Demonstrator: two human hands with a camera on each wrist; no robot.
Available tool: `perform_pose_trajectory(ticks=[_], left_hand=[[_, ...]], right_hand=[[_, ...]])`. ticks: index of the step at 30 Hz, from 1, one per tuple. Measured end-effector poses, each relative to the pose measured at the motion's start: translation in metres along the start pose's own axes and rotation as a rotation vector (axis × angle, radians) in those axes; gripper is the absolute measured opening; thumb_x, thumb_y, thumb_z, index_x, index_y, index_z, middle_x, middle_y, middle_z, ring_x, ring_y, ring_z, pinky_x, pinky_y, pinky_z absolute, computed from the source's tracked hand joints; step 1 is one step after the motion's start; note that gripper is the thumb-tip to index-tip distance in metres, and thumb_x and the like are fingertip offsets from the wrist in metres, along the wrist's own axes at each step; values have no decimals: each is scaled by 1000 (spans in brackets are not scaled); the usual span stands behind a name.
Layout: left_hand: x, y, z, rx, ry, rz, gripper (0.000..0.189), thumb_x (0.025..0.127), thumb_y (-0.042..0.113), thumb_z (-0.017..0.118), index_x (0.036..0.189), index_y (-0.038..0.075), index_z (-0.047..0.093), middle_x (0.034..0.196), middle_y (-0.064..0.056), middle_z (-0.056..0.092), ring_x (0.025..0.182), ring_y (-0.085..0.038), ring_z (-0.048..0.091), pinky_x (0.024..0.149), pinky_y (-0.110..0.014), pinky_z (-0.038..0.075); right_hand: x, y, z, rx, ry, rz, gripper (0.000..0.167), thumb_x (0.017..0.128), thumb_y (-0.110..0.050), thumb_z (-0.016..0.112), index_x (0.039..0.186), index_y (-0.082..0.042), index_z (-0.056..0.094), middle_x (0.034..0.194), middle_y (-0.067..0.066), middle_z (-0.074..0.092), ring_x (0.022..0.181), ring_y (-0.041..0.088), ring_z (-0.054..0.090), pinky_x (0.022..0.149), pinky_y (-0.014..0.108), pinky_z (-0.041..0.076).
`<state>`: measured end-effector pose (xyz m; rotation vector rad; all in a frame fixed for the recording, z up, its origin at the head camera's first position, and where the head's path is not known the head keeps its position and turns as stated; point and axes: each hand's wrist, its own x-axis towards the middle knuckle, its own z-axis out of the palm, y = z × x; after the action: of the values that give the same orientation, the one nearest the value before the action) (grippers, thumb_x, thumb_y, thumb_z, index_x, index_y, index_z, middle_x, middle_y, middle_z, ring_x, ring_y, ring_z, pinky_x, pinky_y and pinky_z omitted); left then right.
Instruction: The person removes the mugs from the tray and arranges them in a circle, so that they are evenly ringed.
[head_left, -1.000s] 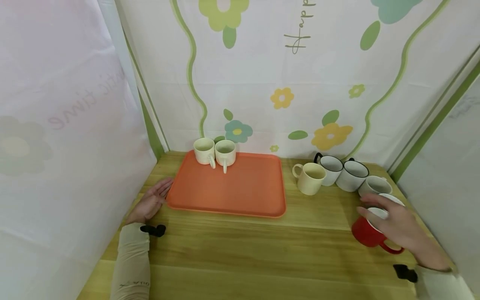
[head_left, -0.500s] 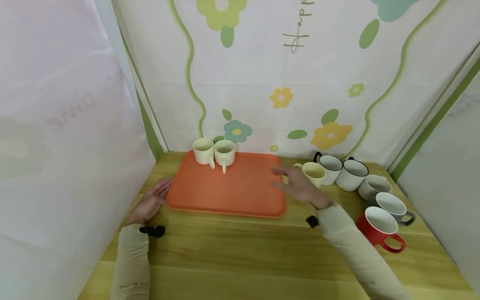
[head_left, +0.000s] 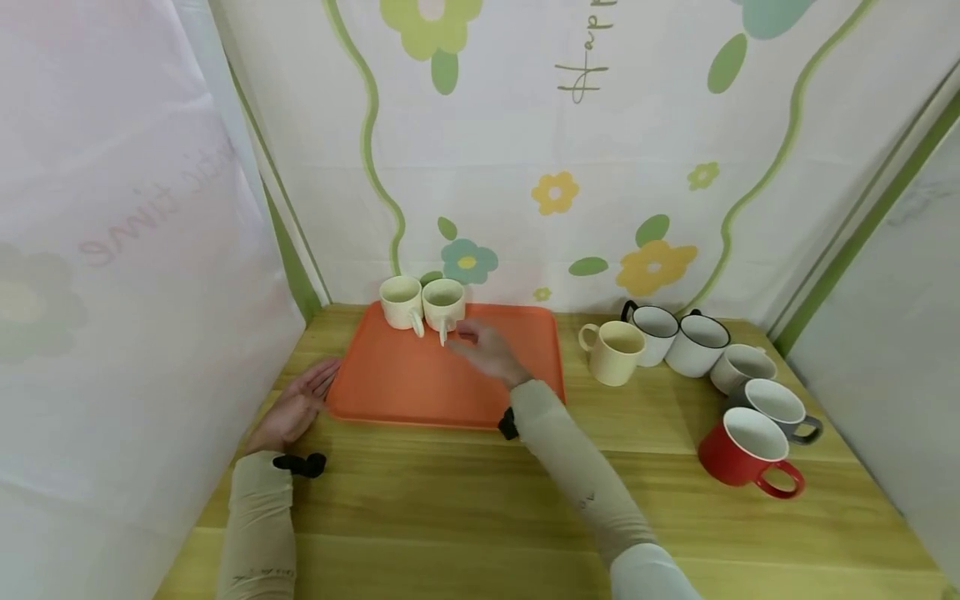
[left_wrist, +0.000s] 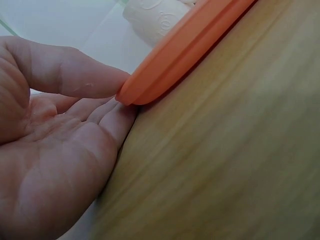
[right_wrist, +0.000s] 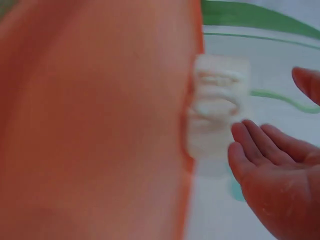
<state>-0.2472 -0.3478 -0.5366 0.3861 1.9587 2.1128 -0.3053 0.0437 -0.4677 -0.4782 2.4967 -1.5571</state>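
My left hand (head_left: 297,406) is at the left edge of the orange tray (head_left: 405,392). In the left wrist view its thumb (left_wrist: 75,72) touches the rim at the corner, with the fingers against the tray's lower side; their tips are hidden. Two cream mugs (head_left: 401,302) (head_left: 443,304) stand side by side at the tray's back left, handles facing front. My right hand (head_left: 489,352) is over the tray, beside the right cream mug's handle. In the right wrist view its fingers and thumb are spread apart, with nothing between them.
On the wooden table (head_left: 465,500), right of the tray, stands a curved row of mugs: a yellow mug (head_left: 615,357), black-rimmed white mugs (head_left: 697,346), a pale mug (head_left: 738,367), a grey mug (head_left: 776,404) and a red mug (head_left: 738,454). A patterned cloth (head_left: 525,125) hangs behind.
My right hand has left the red mug at the right, crossed leftward past the yellow mug, and reached the cream mugs on the tray. The left hand stays at the tray edge.
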Motion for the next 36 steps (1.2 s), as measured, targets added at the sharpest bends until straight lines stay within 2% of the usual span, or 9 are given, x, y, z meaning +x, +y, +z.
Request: perform_pose_trajectory(ticks=[3,6,11,19,23,27,31,34,36], left_hand=[[0,0,0,1,0,5,98,81,-29,42,167,-6,3,178,-24,0,164,-42,-4,115,-8,37],[0,1,2,-70,14,-24,98,81,-30,42,167,-6,0,177,-25,-4,164,-41,-7,119,-11,37],[-2,6,3,-147,38,-65,100,81,-33,39,167,-4,-5,176,-26,-9,163,-39,-11,117,-12,41],[-5,1,-4,-110,12,-35,101,83,-30,44,167,-4,-4,176,-25,-8,162,-38,-10,111,-11,47],[-4,-1,-2,-115,26,-48,100,83,-31,43,168,-3,-2,176,-24,-5,164,-34,-6,112,-12,47],[-3,0,0,-130,34,-61,101,82,-33,41,168,-3,-3,176,-25,-7,164,-36,-8,112,-11,46],[-4,3,0,-143,33,-77,100,84,-33,40,168,-2,-5,176,-25,-10,163,-38,-11,109,-11,48],[-6,6,-1,-147,37,-84,100,85,-32,40,168,-1,-5,176,-23,-11,163,-38,-12,108,-11,49],[-6,7,-2,-144,40,-81,100,84,-32,41,168,-1,-5,176,-24,-11,163,-38,-12,109,-11,48]], right_hand=[[9,8,15,85,56,59,58,104,-34,65,154,-8,53,158,12,54,146,32,52,118,52,49],[17,14,23,170,94,81,55,105,-30,64,154,-6,53,156,13,57,145,33,54,119,50,49],[26,11,30,260,89,100,52,105,-28,64,152,-8,56,154,10,60,145,29,55,119,46,50],[30,-1,44,202,32,195,50,103,-39,66,148,-18,62,146,4,66,137,26,61,113,48,53],[32,-3,53,202,31,172,48,104,-37,66,146,-15,64,140,6,70,135,27,62,112,49,53],[31,-2,55,220,69,177,42,104,-39,65,129,-6,73,125,7,75,114,24,68,94,40,57],[28,1,51,232,95,233,52,107,-45,58,105,4,72,93,11,70,81,21,58,71,34,45],[24,2,46,258,82,244,55,108,-43,55,100,9,71,91,19,71,77,26,60,71,33,50],[21,1,42,287,60,241,52,109,-39,56,96,10,71,104,24,75,87,30,67,80,33,54]])
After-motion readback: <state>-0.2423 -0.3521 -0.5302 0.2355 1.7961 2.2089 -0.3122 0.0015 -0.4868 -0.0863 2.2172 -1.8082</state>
